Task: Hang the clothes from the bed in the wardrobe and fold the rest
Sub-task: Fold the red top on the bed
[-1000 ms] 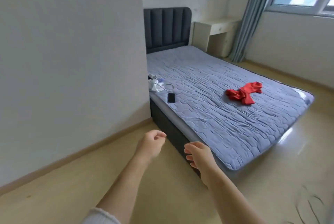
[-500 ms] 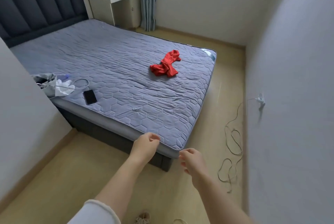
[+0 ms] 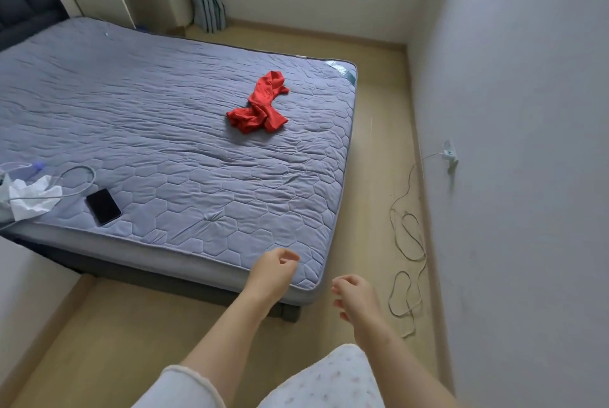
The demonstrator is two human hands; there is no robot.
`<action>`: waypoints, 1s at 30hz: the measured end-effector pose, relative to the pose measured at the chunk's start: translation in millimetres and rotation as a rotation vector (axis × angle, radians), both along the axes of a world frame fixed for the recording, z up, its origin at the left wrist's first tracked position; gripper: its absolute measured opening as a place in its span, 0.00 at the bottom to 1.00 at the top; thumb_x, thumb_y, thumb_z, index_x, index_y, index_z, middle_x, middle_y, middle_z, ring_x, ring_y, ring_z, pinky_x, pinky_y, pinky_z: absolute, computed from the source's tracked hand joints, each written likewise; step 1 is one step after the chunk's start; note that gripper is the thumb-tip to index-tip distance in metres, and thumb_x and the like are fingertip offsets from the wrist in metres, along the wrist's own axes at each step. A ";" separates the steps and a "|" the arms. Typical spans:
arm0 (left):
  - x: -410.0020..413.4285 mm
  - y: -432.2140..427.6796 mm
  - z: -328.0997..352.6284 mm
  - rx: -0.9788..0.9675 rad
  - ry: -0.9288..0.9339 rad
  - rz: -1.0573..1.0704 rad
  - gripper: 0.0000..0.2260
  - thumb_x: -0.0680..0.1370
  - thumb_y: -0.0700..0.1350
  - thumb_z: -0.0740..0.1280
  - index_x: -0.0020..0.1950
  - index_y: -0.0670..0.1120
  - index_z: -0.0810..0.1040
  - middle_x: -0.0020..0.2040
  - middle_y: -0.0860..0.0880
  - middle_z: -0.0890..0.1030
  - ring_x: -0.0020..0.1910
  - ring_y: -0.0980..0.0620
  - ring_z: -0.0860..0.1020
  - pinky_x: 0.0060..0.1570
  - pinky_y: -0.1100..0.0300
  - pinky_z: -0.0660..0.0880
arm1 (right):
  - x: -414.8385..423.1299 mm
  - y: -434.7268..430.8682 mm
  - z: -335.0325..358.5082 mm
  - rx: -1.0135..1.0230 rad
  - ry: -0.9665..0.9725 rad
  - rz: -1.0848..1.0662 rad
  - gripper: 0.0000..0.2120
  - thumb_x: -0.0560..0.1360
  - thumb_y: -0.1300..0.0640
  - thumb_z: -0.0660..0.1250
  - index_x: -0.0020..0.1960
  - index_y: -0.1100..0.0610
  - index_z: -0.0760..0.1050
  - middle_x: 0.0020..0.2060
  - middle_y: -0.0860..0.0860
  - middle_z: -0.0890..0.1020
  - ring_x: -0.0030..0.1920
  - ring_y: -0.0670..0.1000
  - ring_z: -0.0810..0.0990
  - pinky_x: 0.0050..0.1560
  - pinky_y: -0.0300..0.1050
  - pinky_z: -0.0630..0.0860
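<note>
— Where is the cloth now?

— The red garment (image 3: 260, 104) lies crumpled on the bed (image 3: 148, 130), toward the foot end and nearer the far side edge. It is well apart from the phone (image 3: 103, 206) and the white cable (image 3: 71, 181), which are at the near edge.

— And the hands?

— The left hand (image 3: 273, 271) hovers over the near foot corner and the right hand (image 3: 354, 295) just beside that corner. The fingers (image 3: 341, 282) are loosely curled and hold nothing.

— How will the garment handle?

— I think it is light, thin and soft, maybe a little slippery. It will hang limp. I would pinch it at the upper bunched part, then shake it open to find the shoulders or the waistband.
</note>
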State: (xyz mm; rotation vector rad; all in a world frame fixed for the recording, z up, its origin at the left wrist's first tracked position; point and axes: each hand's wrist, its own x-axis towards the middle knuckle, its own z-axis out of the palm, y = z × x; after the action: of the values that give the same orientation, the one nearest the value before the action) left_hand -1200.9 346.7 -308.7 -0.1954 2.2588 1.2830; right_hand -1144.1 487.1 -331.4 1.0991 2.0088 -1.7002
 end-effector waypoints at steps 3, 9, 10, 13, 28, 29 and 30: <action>-37.5 36.3 -3.1 -0.017 0.013 -0.041 0.07 0.78 0.42 0.60 0.51 0.51 0.76 0.51 0.47 0.79 0.51 0.49 0.78 0.46 0.60 0.71 | -33.9 29.2 -4.2 -0.013 0.012 -0.006 0.07 0.75 0.61 0.61 0.39 0.55 0.73 0.39 0.51 0.77 0.42 0.53 0.74 0.45 0.43 0.69; -132.9 140.1 -13.6 0.044 -0.012 0.055 0.07 0.76 0.39 0.62 0.49 0.47 0.78 0.47 0.45 0.80 0.46 0.48 0.78 0.43 0.58 0.72 | -128.0 140.8 2.9 -0.019 0.060 -0.041 0.07 0.75 0.62 0.60 0.39 0.55 0.72 0.35 0.51 0.75 0.37 0.52 0.71 0.35 0.40 0.66; -147.5 158.4 -13.1 0.069 -0.026 0.102 0.07 0.76 0.38 0.62 0.49 0.46 0.78 0.45 0.46 0.80 0.42 0.50 0.77 0.40 0.60 0.70 | -142.6 163.3 5.4 -0.019 0.052 -0.037 0.07 0.75 0.62 0.60 0.39 0.55 0.72 0.35 0.51 0.75 0.37 0.52 0.71 0.36 0.41 0.65; -186.5 211.0 -9.4 0.132 -0.055 0.228 0.08 0.77 0.37 0.61 0.50 0.44 0.78 0.38 0.49 0.78 0.36 0.54 0.75 0.34 0.63 0.68 | -185.7 225.1 11.1 0.009 0.045 -0.030 0.05 0.75 0.61 0.60 0.41 0.57 0.72 0.36 0.53 0.75 0.39 0.53 0.71 0.40 0.43 0.66; -365.0 286.0 -18.4 0.127 -0.051 0.412 0.05 0.78 0.39 0.61 0.47 0.45 0.76 0.38 0.49 0.78 0.36 0.54 0.75 0.33 0.63 0.67 | -385.3 318.1 1.5 -0.041 0.024 0.100 0.07 0.76 0.61 0.60 0.39 0.56 0.72 0.36 0.52 0.75 0.37 0.51 0.71 0.36 0.41 0.66; -385.4 288.0 -19.8 0.137 -0.044 0.424 0.05 0.78 0.39 0.61 0.47 0.46 0.76 0.38 0.49 0.78 0.36 0.53 0.75 0.33 0.62 0.67 | -406.3 321.9 1.6 -0.035 0.031 0.102 0.07 0.76 0.61 0.60 0.39 0.56 0.71 0.35 0.52 0.74 0.37 0.51 0.71 0.36 0.41 0.66; -406.6 289.6 -21.3 0.150 -0.041 0.434 0.06 0.78 0.39 0.61 0.46 0.46 0.76 0.38 0.49 0.78 0.36 0.53 0.75 0.33 0.62 0.68 | -428.8 325.3 1.6 -0.024 0.035 0.108 0.07 0.76 0.61 0.60 0.39 0.56 0.71 0.35 0.52 0.74 0.37 0.52 0.71 0.36 0.41 0.66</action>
State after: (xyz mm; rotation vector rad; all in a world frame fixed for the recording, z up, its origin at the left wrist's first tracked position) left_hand -1607.5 636.3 -330.0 -0.6796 2.1435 1.6404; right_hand -1572.9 812.4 -329.8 0.9411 2.0249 -1.6948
